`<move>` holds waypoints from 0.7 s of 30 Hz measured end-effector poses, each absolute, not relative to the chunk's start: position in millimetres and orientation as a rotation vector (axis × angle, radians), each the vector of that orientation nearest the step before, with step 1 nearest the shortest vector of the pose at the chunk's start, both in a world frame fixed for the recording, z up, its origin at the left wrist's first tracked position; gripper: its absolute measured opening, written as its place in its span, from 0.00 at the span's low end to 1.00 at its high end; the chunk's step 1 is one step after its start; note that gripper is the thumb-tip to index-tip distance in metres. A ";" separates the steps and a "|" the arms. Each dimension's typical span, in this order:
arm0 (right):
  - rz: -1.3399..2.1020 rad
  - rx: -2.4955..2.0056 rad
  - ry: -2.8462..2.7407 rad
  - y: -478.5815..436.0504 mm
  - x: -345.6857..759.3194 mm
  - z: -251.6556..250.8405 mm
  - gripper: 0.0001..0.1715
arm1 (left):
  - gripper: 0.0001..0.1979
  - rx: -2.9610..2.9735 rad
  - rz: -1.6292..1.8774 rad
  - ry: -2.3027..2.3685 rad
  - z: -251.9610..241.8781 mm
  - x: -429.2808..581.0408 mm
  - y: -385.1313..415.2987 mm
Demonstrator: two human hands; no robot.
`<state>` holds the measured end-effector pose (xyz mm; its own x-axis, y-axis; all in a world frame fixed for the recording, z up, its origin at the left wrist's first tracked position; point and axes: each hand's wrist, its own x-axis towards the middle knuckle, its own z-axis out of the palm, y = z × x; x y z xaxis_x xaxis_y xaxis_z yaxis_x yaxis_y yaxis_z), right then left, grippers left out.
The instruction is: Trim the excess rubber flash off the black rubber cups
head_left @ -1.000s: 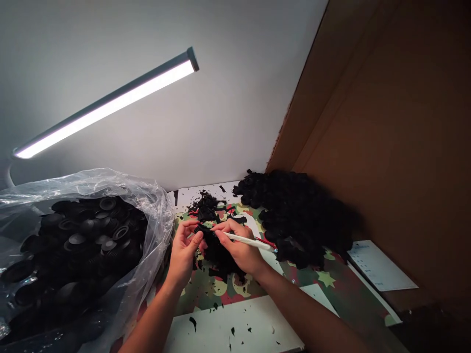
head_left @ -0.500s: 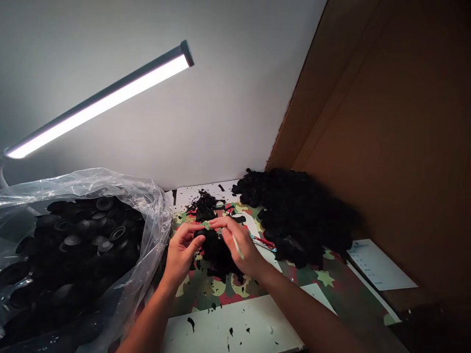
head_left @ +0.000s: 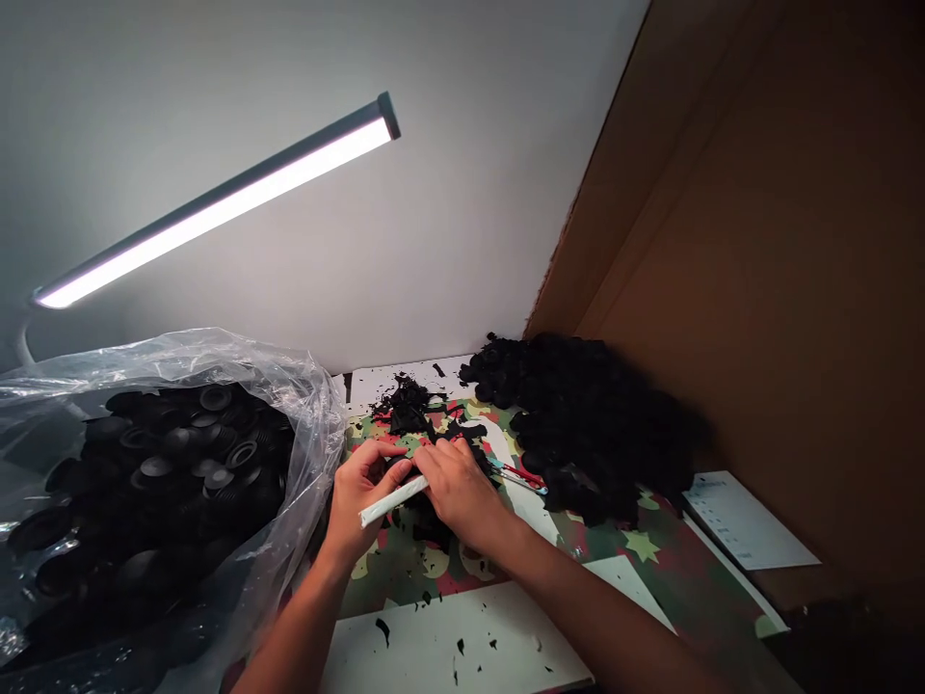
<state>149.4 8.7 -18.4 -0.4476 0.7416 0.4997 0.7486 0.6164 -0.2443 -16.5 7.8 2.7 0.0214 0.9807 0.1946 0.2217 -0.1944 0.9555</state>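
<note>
My right hand [head_left: 462,492] is closed round a white stick-like tool [head_left: 394,501], whose pale end points down and left across my left hand. My left hand [head_left: 361,492] has its thumb and fingers bent together at a small black part, mostly hidden between the two hands. Both hands meet over a camouflage-patterned mat [head_left: 640,547] with star shapes. Black scraps lie under and behind them. A heap of black trimmings [head_left: 407,405] sits just beyond my fingers.
At the left, a clear plastic bag [head_left: 318,414] holds many black round parts [head_left: 217,477]. A large pile of black pieces [head_left: 599,424] lies at the right, beside a red-and-blue tool [head_left: 524,477]. White papers [head_left: 748,520], a lamp [head_left: 224,207] and cardboard [head_left: 758,241] surround the work.
My right hand has turned over, palm down, and the white tool has swung across toward my left hand. My left hand stays nearly in place. The view has shifted slightly.
</note>
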 end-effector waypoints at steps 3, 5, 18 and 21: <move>-0.004 -1.153 -2.300 8.6 153.4 -12.7 0.14 | 0.12 1.608 1.213 1.279 3.4 -19.4 9.0; 0.036 -1.153 -2.288 8.4 156.2 -9.9 0.14 | 0.12 1.694 1.150 1.257 4.7 -22.1 10.8; 0.183 -1.141 -2.364 13.4 164.5 1.3 0.12 | 0.11 2.075 0.869 1.243 11.8 -20.6 12.3; 0.140 -1.084 -2.338 15.0 165.1 6.4 0.14 | 0.11 1.870 1.010 1.296 12.7 -9.1 11.4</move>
<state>165.1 15.0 6.4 -0.5209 0.7315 0.4400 0.6738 0.6688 -0.3141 -9.1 11.4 12.7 0.2180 0.9483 0.2307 0.4557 -0.3080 0.8351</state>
